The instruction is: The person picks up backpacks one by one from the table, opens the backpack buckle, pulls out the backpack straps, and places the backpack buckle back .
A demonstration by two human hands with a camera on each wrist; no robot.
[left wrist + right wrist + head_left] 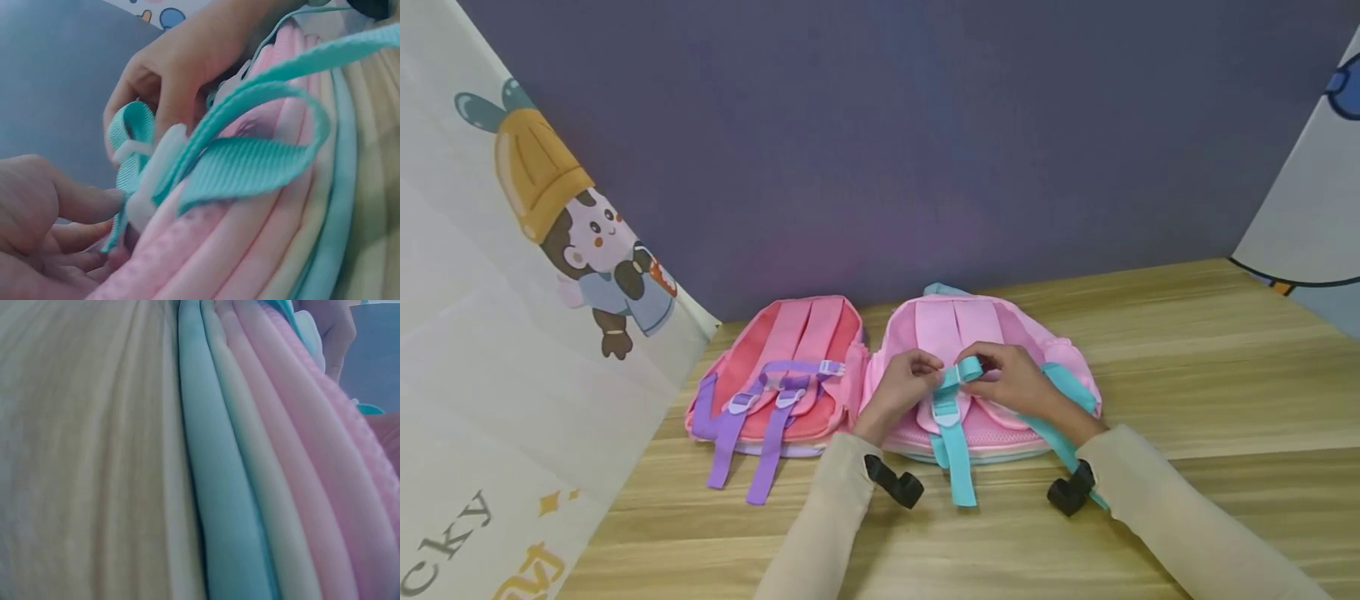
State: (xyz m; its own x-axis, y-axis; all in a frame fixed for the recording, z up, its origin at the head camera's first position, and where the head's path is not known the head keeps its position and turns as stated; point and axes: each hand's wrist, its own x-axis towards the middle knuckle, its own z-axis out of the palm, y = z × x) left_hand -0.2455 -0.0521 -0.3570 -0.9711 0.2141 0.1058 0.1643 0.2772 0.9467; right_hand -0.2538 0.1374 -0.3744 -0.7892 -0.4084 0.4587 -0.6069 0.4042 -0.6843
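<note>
A pink backpack (940, 321) lies on the table, its shoulder straps facing up. Over its lower middle, my left hand (898, 392) pinches a teal webbing strap (971, 368) near a white slider. My right hand (1015, 385) holds the looped end of that same strap between thumb and fingers. In the left wrist view the loop runs through a small white slider (132, 149), beside a larger white buckle (156, 181). Another teal strap tail (958, 467) hangs over the bag's front edge. Mostly the bag's layered edge (250, 456) fills the right wrist view.
Left of this bag, close against it, lies a coral-pink backpack (760, 342) with purple straps (767, 454). Both sit on a wood-grain table (1187, 375) before a dark wall (925, 150). A white panel with a cartoon figure (602, 242) stands at the left.
</note>
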